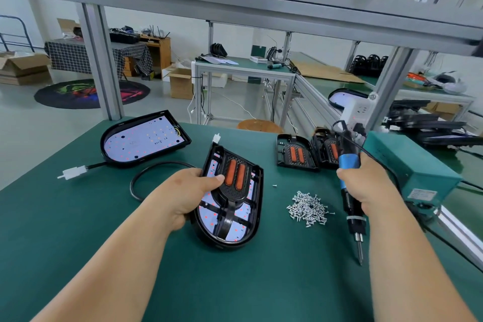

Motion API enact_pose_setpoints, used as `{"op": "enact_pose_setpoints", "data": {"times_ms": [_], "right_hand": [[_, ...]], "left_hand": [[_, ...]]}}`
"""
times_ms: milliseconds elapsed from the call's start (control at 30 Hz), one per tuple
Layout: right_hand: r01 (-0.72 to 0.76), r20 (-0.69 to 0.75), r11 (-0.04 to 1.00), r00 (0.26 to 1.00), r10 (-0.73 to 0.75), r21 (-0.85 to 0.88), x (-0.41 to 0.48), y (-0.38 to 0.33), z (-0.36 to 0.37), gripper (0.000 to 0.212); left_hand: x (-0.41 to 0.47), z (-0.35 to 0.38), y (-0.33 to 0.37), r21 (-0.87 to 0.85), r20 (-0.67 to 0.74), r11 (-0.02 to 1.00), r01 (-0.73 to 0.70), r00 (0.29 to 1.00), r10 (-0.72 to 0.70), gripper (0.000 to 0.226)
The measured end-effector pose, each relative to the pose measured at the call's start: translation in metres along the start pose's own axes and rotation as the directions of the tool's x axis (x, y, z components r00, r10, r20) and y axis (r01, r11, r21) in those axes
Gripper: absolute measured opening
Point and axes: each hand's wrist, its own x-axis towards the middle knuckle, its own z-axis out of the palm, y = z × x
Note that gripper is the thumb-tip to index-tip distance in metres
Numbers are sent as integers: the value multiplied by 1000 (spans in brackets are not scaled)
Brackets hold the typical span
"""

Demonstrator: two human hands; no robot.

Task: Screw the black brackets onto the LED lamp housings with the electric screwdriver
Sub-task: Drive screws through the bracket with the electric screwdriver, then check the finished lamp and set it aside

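Observation:
My left hand grips the left edge of a black LED lamp housing, thumb lying on the black bracket with two orange strips that sits inside it. The housing is tilted up off the green mat. My right hand holds the blue-and-black electric screwdriver upright, bit pointing down just above the mat, right of the housing. A pile of small silver screws lies between housing and screwdriver. A second housing without a bracket lies at the far left, LED board up.
Two more brackets stand at the back right beside a teal power box. A black cable with a white plug loops on the mat. One loose screw lies apart. Aluminium frame posts rise behind.

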Motion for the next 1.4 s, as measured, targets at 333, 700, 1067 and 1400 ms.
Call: {"op": "enact_pose_setpoints", "data": {"times_ms": [333, 700, 1067, 1400], "right_hand": [[-12, 33, 932, 999, 25, -361, 2, 12, 2, 21], [185, 472, 983, 868, -152, -23, -55, -68, 10, 60], [8, 347, 938, 928, -136, 346, -81, -60, 94, 49], [-279, 402, 778, 915, 38, 563, -81, -57, 103, 37]], "left_hand": [[1, -2, -1, 43, 19, 998, -35, 999, 35, 16], [0, 1, -1, -171, 22, 975, -141, 989, 147, 17], [12, -56, -4, 642, -513, 764, 71, 780, 359, 37], [22, -59, -12, 593, -521, 780, 197, 833, 186, 25]]}}
